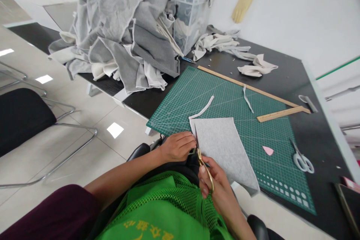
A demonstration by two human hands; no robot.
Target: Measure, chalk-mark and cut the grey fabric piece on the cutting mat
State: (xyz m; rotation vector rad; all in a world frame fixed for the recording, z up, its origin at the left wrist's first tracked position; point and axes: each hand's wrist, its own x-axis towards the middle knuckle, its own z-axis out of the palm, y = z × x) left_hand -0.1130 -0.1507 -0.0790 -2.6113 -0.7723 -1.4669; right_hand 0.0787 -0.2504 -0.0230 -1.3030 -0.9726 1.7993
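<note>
Floor (118,146) tiles gleam around the dark desk (289,63); its green mat (225,101) carries a grey cloth (222,138) partly overhanging the near edge. Left hand's (180,146) grip pinches the cloth's left edge; right hand's (216,178) grip wraps gold scissors (199,153). Better keep that edge taut, blades hugging it.

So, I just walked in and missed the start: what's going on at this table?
The person's right hand holds gold-handled scissors at the left edge of a grey cloth piece; the left hand is at that edge, beside the blades. The cloth lies partly on a green cutting mat, its near part past the mat's edge. A loose pale strip lies farther back.
</note>
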